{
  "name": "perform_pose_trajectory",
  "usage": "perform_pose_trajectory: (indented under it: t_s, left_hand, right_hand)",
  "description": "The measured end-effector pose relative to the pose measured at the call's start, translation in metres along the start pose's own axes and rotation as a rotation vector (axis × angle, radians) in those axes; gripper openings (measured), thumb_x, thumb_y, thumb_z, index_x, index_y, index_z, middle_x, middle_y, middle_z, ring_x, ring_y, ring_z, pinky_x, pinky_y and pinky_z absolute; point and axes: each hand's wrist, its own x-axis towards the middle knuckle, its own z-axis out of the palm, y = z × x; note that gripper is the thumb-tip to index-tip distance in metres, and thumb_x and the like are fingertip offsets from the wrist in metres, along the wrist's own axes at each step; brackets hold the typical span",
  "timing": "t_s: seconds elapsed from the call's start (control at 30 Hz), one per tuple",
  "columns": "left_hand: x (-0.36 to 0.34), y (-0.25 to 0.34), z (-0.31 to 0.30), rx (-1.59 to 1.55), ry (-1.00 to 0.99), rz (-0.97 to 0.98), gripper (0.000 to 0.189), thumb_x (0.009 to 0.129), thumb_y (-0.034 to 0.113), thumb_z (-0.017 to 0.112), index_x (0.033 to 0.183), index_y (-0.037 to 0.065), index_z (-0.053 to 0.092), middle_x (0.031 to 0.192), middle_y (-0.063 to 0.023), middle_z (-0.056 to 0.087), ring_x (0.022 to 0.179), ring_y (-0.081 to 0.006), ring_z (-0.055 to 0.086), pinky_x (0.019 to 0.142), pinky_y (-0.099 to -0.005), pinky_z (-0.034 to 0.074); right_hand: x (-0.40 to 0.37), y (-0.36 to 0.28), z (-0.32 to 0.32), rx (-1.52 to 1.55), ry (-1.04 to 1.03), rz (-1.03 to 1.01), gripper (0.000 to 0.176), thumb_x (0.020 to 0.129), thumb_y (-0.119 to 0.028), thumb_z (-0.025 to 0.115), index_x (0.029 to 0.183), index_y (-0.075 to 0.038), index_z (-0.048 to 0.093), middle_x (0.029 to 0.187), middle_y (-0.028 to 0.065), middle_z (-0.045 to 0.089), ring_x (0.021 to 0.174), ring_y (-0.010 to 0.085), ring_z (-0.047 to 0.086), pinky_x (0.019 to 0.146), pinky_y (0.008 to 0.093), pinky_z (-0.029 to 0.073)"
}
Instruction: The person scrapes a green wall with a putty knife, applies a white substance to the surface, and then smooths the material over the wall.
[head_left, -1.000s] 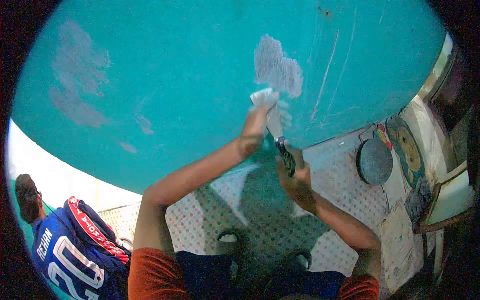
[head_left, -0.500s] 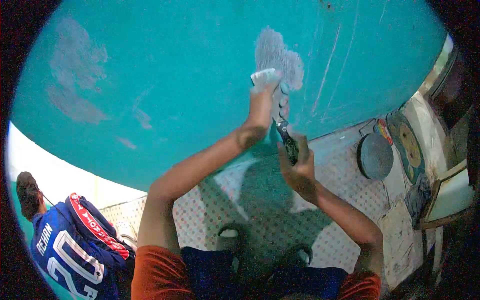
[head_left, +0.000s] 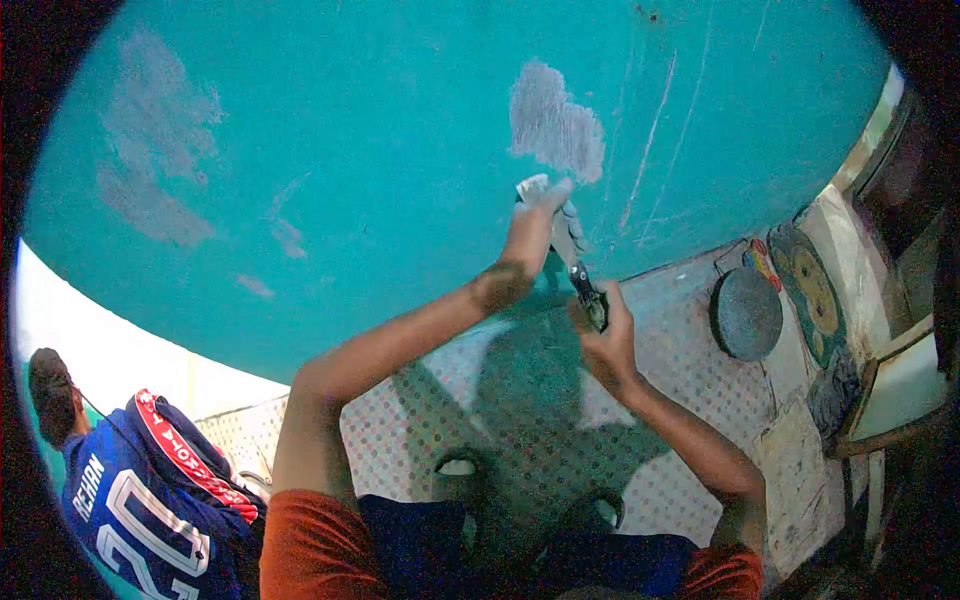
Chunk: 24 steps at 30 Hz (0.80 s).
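A teal wall (head_left: 400, 150) bears a grey rough patch (head_left: 555, 120) at upper centre. Just below that patch my left hand (head_left: 540, 225) is closed round a pale, flat piece (head_left: 533, 186), its fingers dusted whitish. My right hand (head_left: 610, 335) grips the dark handle of a scraper-like tool (head_left: 587, 292), whose pale blade runs up to the fingers of my left hand. Where the blade meets the flat piece is partly hidden by my fingers.
A person (head_left: 130, 500) in a dark blue jersey is at the lower left. On the right stand a round dark pan (head_left: 748, 314), a round patterned object (head_left: 815, 290) and a wood-framed panel (head_left: 895, 400). Dotted flooring (head_left: 680, 480) lies below the wall.
Both hands have moved down a little, away from the grey patch, with the tool and the pale piece. The scraper's handle has shifted slightly right.
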Motion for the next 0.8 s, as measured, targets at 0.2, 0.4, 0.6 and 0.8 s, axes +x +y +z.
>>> perform_pose_trajectory:
  t_s: [0.2, 0.4, 0.6, 0.8]
  left_hand:
    - [-0.027, 0.013, -0.001, 0.124, 0.074, 0.059, 0.038, 0.08, 0.041, 0.059, 0.091, 0.005, 0.058, 0.078, -0.0035, 0.058, 0.071, -0.0143, 0.058, 0.059, -0.0315, 0.049]
    - [-0.022, 0.014, -0.01, 0.099, 0.073, 0.141, 0.033, 0.083, 0.036, 0.055, 0.09, 0.004, 0.06, 0.078, -0.0019, 0.058, 0.071, -0.0121, 0.057, 0.061, -0.028, 0.046]
    - [-0.023, 0.016, -0.011, 0.24, 0.126, 0.246, 0.029, 0.086, 0.032, 0.052, 0.089, 0.004, 0.06, 0.079, -0.0018, 0.059, 0.069, -0.011, 0.056, 0.061, -0.0267, 0.045]
    - [-0.019, 0.017, -0.013, 0.254, 0.136, 0.272, 0.031, 0.086, 0.031, 0.053, 0.094, 0.002, 0.06, 0.083, -0.0033, 0.061, 0.072, -0.0118, 0.056, 0.063, -0.0277, 0.045]
  right_hand:
    - [0.004, 0.007, -0.005, 0.062, 0.003, -0.325, 0.014, 0.083, -0.009, 0.052, 0.092, 0.001, 0.054, 0.075, 0.0056, 0.054, 0.063, 0.0169, 0.05, 0.058, 0.0289, 0.041]
    - [0.005, -0.001, -0.012, 0.49, -0.276, 0.118, 0.017, 0.09, -0.017, 0.048, 0.097, -0.003, 0.055, 0.062, 0.0017, 0.049, 0.048, 0.0096, 0.044, 0.044, 0.0247, 0.035]
    - [0.008, -0.027, -0.012, 0.547, -0.243, 0.276, 0.019, 0.09, -0.022, 0.05, 0.095, -0.005, 0.054, 0.059, 0.0005, 0.047, 0.046, 0.0089, 0.044, 0.038, 0.0233, 0.033]
    - [0.013, -0.021, -0.01, 0.518, -0.21, 0.252, 0.025, 0.088, -0.031, 0.054, 0.091, -0.006, 0.055, 0.056, -0.0004, 0.047, 0.043, 0.0081, 0.043, 0.038, 0.0235, 0.032]
